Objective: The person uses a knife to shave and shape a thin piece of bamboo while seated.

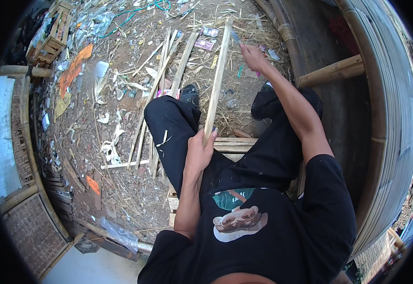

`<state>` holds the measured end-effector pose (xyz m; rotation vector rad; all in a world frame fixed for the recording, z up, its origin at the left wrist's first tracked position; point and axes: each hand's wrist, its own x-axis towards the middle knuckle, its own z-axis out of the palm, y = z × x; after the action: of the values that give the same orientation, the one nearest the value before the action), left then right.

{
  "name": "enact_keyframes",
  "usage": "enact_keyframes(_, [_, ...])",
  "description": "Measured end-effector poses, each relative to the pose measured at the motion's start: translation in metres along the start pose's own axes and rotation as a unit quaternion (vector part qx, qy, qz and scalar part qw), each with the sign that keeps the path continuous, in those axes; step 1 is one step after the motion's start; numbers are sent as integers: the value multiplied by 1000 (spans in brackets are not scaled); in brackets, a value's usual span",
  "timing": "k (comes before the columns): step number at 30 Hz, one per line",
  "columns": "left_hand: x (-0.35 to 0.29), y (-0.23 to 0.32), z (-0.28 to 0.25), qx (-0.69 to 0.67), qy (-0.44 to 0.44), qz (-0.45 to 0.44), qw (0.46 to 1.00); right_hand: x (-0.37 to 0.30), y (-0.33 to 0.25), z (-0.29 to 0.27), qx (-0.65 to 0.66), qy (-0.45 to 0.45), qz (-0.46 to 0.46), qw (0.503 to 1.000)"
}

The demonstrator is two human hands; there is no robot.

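My left hand (200, 150) is wrapped round the lower part of a long pale bamboo strip (219, 71), close to my lap. The strip slants up and away between my knees, its far end near the top of the view. My right hand (254, 59) is stretched forward, closed on a knife (236, 37) whose handle is hidden in the fist. The blade points up and left, beside the strip's far end; whether it touches the strip I cannot tell. Left of the strip, several other long strips (165, 71) lie on the ground and by my left leg.
Litter, straw and shavings cover the dirt ground (126, 109). A wooden crate (55, 33) stands at the far left. Bamboo poles (332, 71) and a curved slatted bamboo wall (395, 118) are close on my right. A wooden slat seat (235, 144) shows between my legs.
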<state>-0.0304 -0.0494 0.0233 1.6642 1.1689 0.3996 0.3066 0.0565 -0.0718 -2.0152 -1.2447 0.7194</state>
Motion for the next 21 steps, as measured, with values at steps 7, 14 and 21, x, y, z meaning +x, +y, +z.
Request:
enact_keyframes(7, [4,-10,0,-95,-38,-80,992,1,3,-10,83,47,-6,995])
enact_keyframes(14, [5,1,-5,-134,-57,-123,982,0,-25,-16,-14,158,-38,987])
enact_keyframes(21, [6,-7,2,-77,-49,-93,991,10,-40,-22,-58,160,26,985])
